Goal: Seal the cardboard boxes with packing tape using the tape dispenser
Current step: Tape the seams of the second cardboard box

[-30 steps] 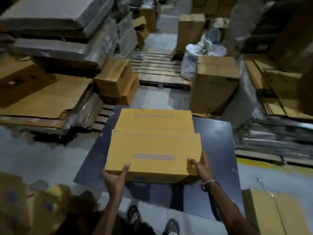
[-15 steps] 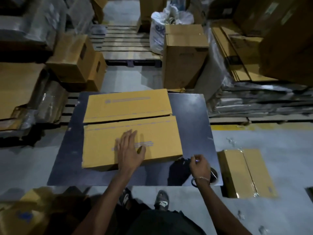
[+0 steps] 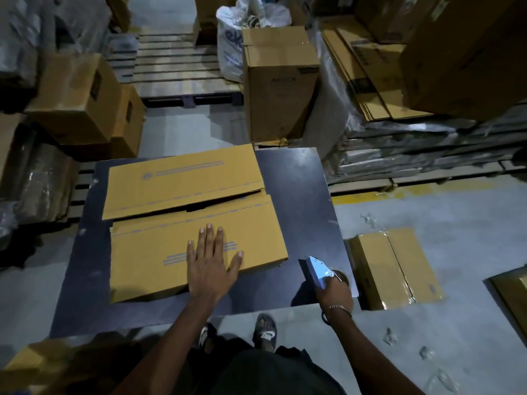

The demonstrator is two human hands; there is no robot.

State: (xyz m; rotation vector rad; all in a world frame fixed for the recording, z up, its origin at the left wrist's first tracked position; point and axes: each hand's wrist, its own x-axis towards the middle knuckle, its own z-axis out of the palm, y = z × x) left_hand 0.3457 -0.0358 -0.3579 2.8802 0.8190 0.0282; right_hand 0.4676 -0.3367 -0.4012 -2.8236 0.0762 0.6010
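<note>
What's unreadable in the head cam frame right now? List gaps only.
- Tape roll on the blue metal tape dispenser: head view, hidden behind the right hand gripping it.
- Contents of the yellow-brown cardboard box on the dark table: flaps cover them; only a dark gap shows.
- Blue print under the flat left hand: partly covered, too small.
- Flat box at the right edge: cut off.

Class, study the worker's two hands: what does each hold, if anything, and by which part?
The right hand grips the blue tape dispenser by its handle end. The left hand holds nothing; it presses flat on the cardboard box.
</note>
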